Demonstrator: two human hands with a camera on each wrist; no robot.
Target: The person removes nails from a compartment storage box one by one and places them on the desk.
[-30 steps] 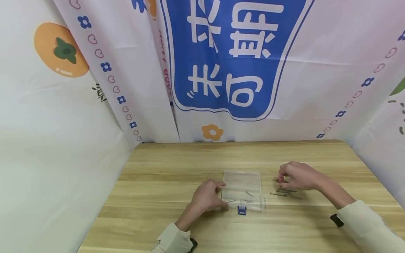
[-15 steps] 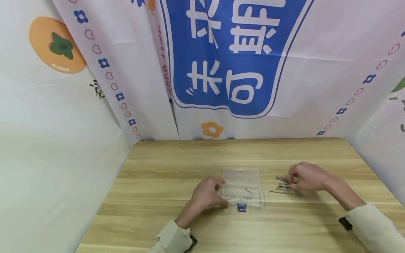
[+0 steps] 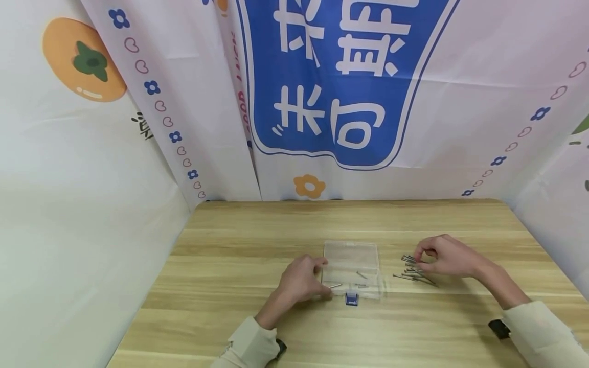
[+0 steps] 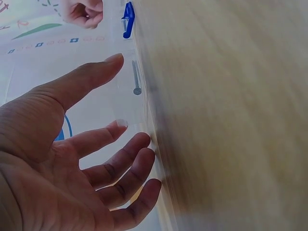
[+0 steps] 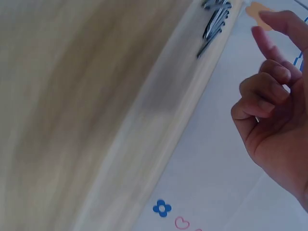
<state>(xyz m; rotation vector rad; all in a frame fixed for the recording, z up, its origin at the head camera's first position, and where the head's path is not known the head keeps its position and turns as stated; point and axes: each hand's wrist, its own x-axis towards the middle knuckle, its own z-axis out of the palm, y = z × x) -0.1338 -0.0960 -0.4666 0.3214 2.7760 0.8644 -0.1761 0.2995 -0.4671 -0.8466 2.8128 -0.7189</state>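
Observation:
A clear plastic box (image 3: 350,258) with a blue latch (image 3: 352,299) lies on the table, with a few small metal nails (image 3: 362,275) in its near part. My left hand (image 3: 301,280) rests at its left side, thumb at the near corner and index fingertip at the left edge. In the left wrist view its fingers are loosely bent, and one nail (image 4: 136,77) shows through the clear wall. To the right of the box lies a loose pile of long nails (image 3: 416,276). Over it is my right hand (image 3: 446,258), thumb and index finger apart with nothing between them, other fingers curled.
The wood-grain table (image 3: 257,230) extends around the box and the pile. A printed white cloth (image 3: 221,102) hangs behind it and along both sides. A dark band (image 3: 499,328) shows at the right sleeve.
My right hand shifted right across the nails, then slightly back left, and its thumb and index finger parted. The nails lie rearranged. My left hand stays at the box; the head view tilted slightly.

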